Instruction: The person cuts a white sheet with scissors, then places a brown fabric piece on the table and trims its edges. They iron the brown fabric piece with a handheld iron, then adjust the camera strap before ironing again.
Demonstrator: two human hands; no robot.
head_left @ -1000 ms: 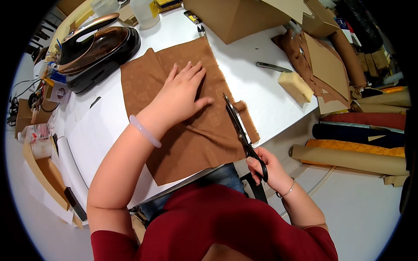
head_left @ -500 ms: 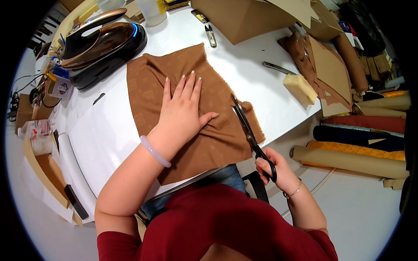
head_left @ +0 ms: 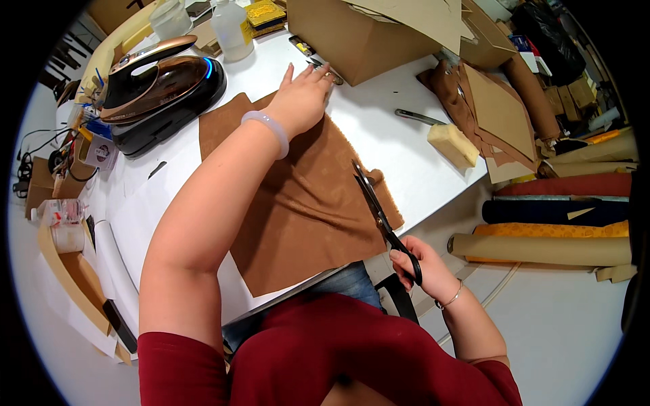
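Observation:
A piece of brown patterned fabric [head_left: 298,223], rumpled with a frayed right edge, lies on the white table [head_left: 440,199]. My left hand [head_left: 298,101] reaches over its far edge, fingers apart and fingertips over small thread snips [head_left: 336,78] beside the cardboard box; whether they touch is unclear. My right hand [head_left: 423,271] grips the handles of long black scissors [head_left: 380,220] at the near right corner, their blades lying along the fabric's right edge with slightly separated tips.
A steam iron [head_left: 159,98] stands at left, a plastic bottle [head_left: 233,34] behind it. A cardboard box [head_left: 365,40] stands at the back, with a slim cutter [head_left: 416,116], a sponge block [head_left: 450,142] and brown scraps at right. Several rolls [head_left: 542,247] lie beyond the table's right edge.
My left hand has left the middle of the fabric and moved forward to the snips at the far edge. My right hand still holds the scissors in about the same place.

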